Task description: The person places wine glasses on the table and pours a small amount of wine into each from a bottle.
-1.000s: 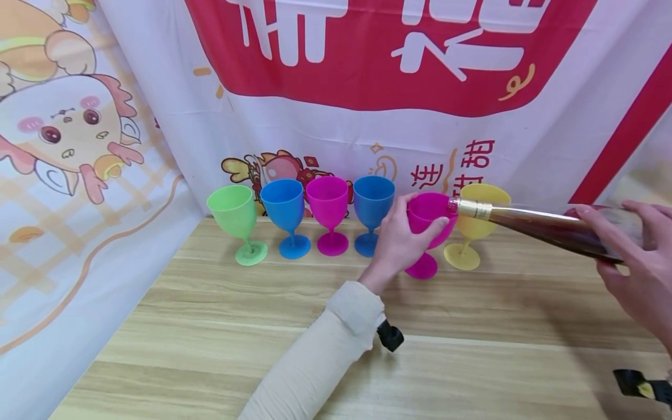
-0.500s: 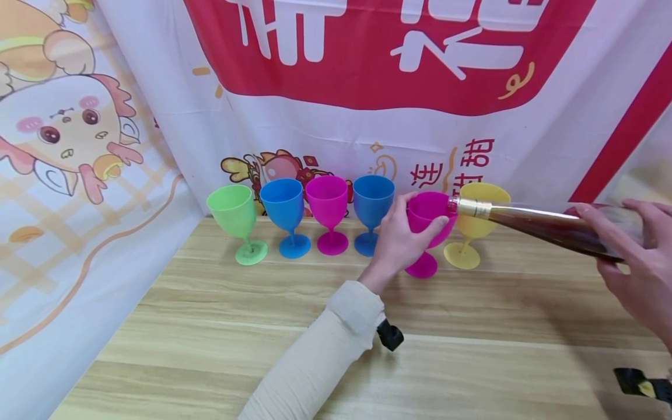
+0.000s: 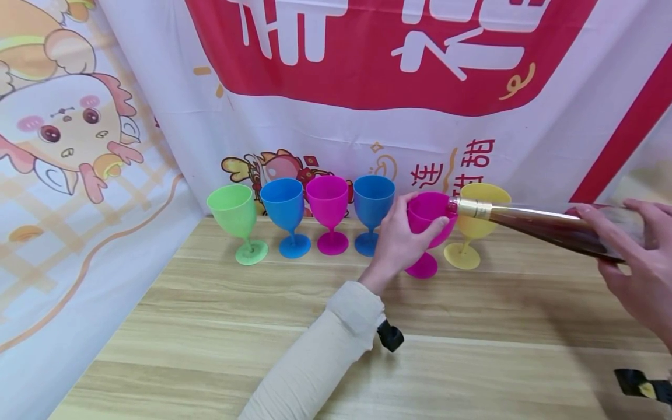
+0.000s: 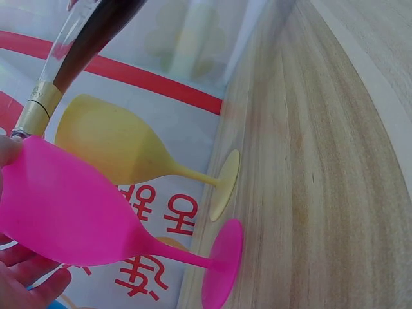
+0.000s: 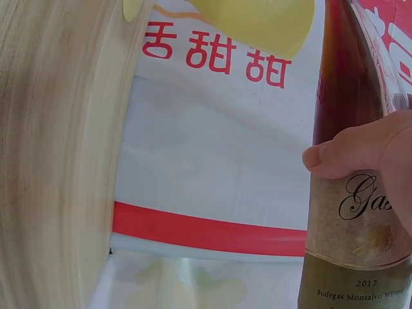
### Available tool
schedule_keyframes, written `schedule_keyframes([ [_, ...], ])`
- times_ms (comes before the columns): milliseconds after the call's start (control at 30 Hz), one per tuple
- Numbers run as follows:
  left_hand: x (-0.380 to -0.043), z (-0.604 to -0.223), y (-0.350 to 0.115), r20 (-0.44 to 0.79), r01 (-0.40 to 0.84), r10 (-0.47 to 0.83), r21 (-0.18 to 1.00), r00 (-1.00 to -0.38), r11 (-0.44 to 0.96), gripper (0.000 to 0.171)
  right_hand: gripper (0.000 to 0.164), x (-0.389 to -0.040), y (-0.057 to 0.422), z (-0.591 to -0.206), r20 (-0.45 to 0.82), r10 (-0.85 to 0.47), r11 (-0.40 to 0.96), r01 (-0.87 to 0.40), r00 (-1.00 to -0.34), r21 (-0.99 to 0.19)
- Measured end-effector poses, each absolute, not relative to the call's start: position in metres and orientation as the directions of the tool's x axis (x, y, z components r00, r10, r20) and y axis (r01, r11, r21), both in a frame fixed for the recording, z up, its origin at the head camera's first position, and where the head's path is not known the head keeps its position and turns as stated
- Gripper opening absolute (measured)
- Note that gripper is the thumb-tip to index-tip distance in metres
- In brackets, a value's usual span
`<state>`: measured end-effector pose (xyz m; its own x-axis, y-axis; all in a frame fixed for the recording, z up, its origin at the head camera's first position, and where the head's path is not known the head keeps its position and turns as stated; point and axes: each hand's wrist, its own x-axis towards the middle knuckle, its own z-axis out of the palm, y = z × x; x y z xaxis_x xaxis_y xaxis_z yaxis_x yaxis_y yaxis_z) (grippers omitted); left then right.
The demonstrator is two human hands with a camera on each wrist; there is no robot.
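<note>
Glass bottle (image 3: 546, 225), slender-necked, tilts at a smooth magenta goblet (image 3: 427, 217).

Pink cup (image 4: 77, 199): stemmed, upright on its round foot; you grip the bowl. Bottle (image 3: 551, 228): glass, dark red-brown contents, gold neck band (image 3: 475, 208). You hold it tipped nearly sideways, right of the pink cup, mouth at its rim.

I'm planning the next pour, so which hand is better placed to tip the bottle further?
Probably the right: the right hand grips the bottle, its neck reaching the pink goblet that the left hand holds by the bowl, leaving that hand occupied.
</note>
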<state>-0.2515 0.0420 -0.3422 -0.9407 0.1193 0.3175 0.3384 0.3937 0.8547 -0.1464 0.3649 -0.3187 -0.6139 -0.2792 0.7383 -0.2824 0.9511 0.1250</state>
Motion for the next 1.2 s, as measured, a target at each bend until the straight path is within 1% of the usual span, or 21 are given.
schedule_keyframes([
  [133, -0.2513, -0.3421, 0.0421, 0.315, 0.335, 0.117, 0.856, -0.942, 0.394, 0.076, 0.135, -0.1467, 0.3639, -0.3188, 0.74, -0.28, 0.953, -0.271, -0.611, 0.137],
  [433, -0.2506, -0.3426, 0.0418, 0.312, 0.334, 0.122, 0.862, -0.942, 0.382, 0.076, 0.139, -0.1468, 0.3644, -0.3194, 0.747, -0.296, 0.943, -0.309, -0.595, 0.127],
  [1200, -0.2511, -0.3435, 0.0416, 0.304, 0.325, 0.116, 0.864, -0.946, 0.385, 0.078, 0.137, -0.1472, 0.3642, -0.3165, 0.744, -0.317, 0.933, -0.334, -0.588, 0.133],
])
